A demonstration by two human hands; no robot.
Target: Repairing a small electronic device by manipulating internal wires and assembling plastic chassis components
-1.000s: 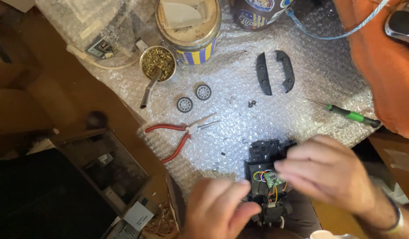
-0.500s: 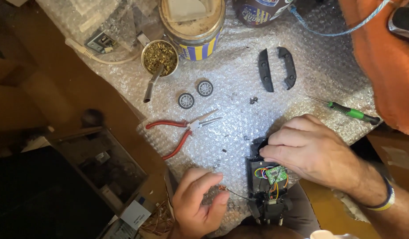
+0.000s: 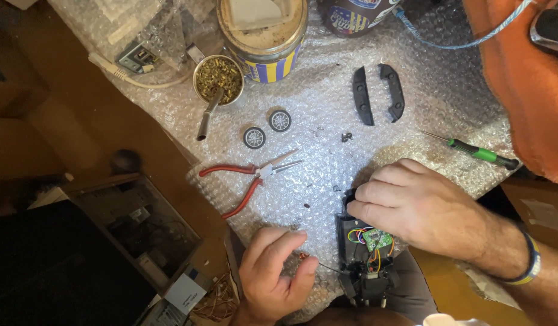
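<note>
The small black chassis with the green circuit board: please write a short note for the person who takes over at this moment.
Right hand rests on the black chassis, fingers over its upper end; the green circuit board and coloured wires are exposed.
Left hand pinches a thin wire that leads to the chassis.
On the bubble wrap: two small wheels, two black curved parts, red pliers, green screwdriver.
Done: wheels off, board open. Left: wiring, then closing up.
</note>
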